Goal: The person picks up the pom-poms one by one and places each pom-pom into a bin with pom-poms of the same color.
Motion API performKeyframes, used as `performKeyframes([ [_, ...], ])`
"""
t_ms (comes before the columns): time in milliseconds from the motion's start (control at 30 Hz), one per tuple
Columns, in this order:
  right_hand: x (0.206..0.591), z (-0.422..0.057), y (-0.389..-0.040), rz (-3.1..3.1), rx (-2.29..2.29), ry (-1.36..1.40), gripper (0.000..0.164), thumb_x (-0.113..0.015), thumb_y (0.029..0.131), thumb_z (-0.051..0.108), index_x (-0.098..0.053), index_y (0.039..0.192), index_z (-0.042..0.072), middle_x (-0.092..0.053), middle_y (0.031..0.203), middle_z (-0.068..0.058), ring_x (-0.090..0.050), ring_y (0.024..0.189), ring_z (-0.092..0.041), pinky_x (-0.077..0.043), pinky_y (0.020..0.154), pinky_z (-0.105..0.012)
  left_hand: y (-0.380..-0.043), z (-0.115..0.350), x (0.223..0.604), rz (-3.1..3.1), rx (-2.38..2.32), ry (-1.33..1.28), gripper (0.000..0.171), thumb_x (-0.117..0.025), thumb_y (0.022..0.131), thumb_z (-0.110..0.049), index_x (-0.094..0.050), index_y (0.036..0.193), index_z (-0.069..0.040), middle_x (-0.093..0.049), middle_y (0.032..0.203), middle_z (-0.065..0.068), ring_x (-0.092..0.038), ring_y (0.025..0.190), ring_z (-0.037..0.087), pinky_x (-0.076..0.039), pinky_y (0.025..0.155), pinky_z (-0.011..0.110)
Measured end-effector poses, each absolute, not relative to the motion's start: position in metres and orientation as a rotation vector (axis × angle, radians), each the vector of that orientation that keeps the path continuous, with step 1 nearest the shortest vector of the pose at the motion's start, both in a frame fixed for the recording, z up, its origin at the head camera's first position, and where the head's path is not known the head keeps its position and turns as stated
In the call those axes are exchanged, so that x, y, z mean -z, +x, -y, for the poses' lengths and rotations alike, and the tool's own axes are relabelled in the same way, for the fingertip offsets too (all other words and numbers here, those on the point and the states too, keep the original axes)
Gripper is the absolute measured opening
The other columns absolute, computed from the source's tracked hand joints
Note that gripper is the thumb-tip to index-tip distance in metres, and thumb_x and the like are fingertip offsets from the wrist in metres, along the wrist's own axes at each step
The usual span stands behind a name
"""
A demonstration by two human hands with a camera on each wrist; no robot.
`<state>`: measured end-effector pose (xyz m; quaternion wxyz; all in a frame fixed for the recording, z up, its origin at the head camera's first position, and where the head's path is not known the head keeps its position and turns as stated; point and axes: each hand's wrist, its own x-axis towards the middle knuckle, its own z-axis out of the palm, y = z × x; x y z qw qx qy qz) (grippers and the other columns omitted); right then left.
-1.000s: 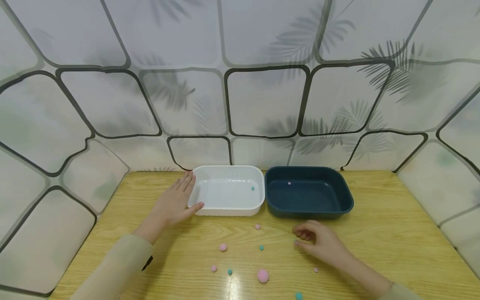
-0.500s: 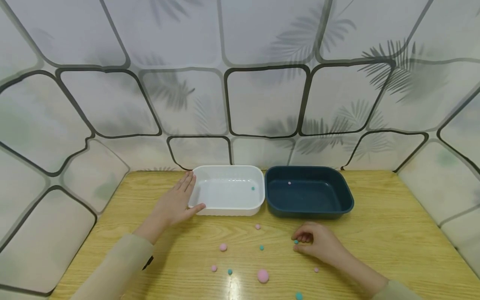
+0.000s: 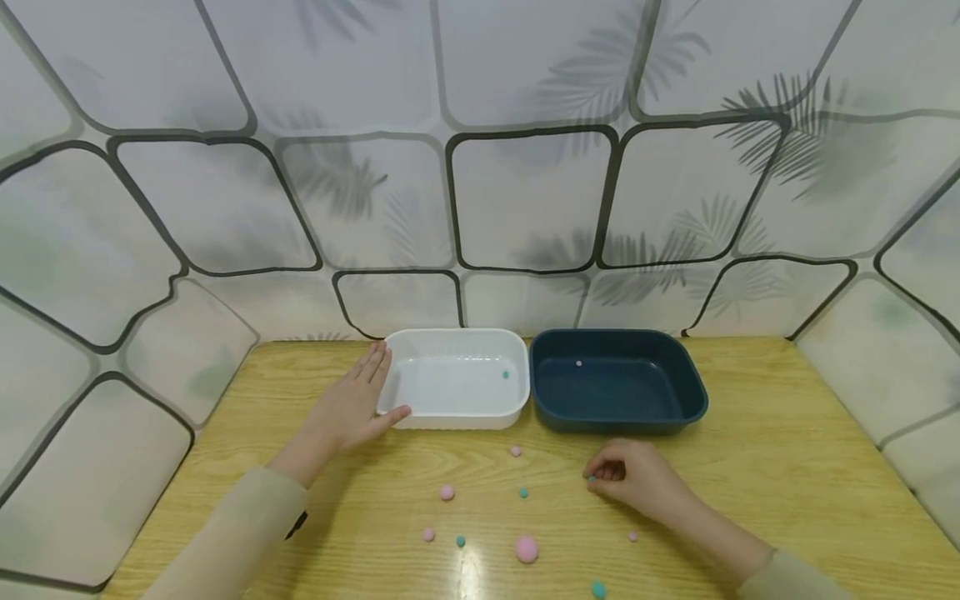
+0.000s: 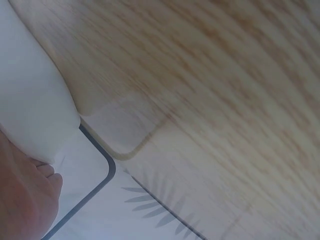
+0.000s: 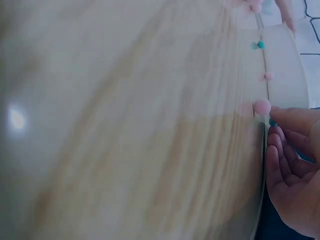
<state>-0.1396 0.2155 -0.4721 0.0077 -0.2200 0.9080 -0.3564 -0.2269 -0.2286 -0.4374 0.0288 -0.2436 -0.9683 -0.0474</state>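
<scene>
With straight fingers, my left hand [image 3: 345, 414] rests against the left end of the white tray [image 3: 457, 422], its thumb along the front rim. The left wrist view shows part of that hand [image 4: 27, 195] beside the tray's wall [image 4: 35, 80]. In front of the navy tray [image 3: 615, 425], my right hand [image 3: 637, 479] pinches a small teal ball [image 5: 272, 122] between thumb and forefinger, mostly covered by the fingertips in the head view. One teal ball [image 3: 506, 375] lies in the white tray, and one small pink ball [image 3: 578, 363] in the navy tray.
Several pink and teal balls are scattered on the wooden table, among them a large pink ball [image 3: 527, 549], a teal ball [image 3: 597, 590] near the front and a small pink ball [image 3: 632, 537] below my right wrist. A patterned backdrop [image 3: 532, 200] stands close behind both trays.
My right thumb and fingers have closed on the teal ball, which showed between them half a second ago. My left hand and both trays have stayed in place.
</scene>
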Motion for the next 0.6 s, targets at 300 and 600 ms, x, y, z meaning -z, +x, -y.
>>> performKeyframes([
  [300, 0.454, -0.206, -0.141, -2.864, 1.229, -0.778, 0.014, -0.089, 0.082, 0.002, -0.081, 0.088, 0.013, -0.072, 0.082, 0.008, -0.059, 0.074, 0.006, -0.056, 0.063, -0.019, -0.228, 0.228, 0.437, 3.005, 0.142, -0.744, 0.101, -0.056, 0.103, -0.059, -0.018, 0.164, 0.012, -0.013, 0.175, 0.029, -0.016, 0.164, 0.044, -0.025, 0.133, 0.054],
  [600, 0.419, -0.186, -0.157, -2.911, 1.225, -0.789, 0.013, -0.087, 0.085, 0.002, -0.083, 0.091, 0.012, -0.074, 0.085, 0.007, -0.062, 0.074, 0.001, -0.058, 0.067, -0.021, -0.229, 0.228, 0.436, 3.025, 0.133, -0.730, 0.101, -0.056, 0.104, -0.059, -0.017, 0.165, 0.011, -0.013, 0.175, 0.029, -0.015, 0.164, 0.044, -0.025, 0.133, 0.054],
])
